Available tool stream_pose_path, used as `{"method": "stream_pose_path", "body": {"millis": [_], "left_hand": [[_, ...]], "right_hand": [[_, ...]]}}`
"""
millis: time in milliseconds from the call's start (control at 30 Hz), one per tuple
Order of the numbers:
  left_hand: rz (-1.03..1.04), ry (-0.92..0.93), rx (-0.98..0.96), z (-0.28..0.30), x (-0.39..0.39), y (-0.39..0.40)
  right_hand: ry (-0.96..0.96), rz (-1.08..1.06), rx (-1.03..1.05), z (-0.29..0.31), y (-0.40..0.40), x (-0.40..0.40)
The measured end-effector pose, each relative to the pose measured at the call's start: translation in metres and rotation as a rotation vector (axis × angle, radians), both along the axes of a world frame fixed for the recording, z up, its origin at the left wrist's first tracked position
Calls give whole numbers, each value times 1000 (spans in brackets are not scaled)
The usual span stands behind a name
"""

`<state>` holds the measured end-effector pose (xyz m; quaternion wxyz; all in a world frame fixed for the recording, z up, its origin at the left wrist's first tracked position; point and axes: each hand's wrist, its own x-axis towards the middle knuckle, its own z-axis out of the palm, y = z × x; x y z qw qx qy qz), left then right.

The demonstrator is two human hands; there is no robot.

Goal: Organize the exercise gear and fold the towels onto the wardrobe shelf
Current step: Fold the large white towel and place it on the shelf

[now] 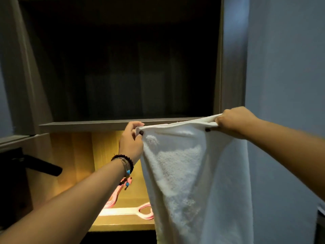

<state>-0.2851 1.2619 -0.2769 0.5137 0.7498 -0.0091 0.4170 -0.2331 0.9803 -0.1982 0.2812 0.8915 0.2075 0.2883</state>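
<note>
The left hand (pixel 131 140) pinches one top corner of a white towel (pixel 190 182); the right hand (pixel 234 120), at three o'clock from it, grips the other corner in a curled fist. The towel hangs spread before the wardrobe shelf (pixel 112 124). At seven o'clock, pink resistance bands (pixel 126 211) lie on the lit lower shelf (pixel 123 224).

Hanging white terry towel (pixel 190 182) cut off at bottom edge, hiding part of pink looped resistance band (pixel 139 211), dark upper wardrobe compartment (pixel 123 67) unreadable
</note>
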Motion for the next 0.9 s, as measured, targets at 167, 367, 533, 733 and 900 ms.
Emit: {"method": "stream_pose_path", "body": {"millis": [167, 367, 533, 733, 900], "left_hand": [[-60, 167, 163, 15, -6, 11], [-132, 363, 402, 7, -6, 5], [-273, 526, 508, -13, -4, -19], [-345, 556, 424, -21, -8, -30], [274, 612, 1134, -54, 14, -30]], "right_hand": [[59, 0, 119, 16, -2, -7], [119, -86, 110, 5, -6, -15], [87, -151, 143, -16, -8, -17], [46, -171, 137, -29, -17, -22], [117, -59, -19, -58, -9, -30]]}}
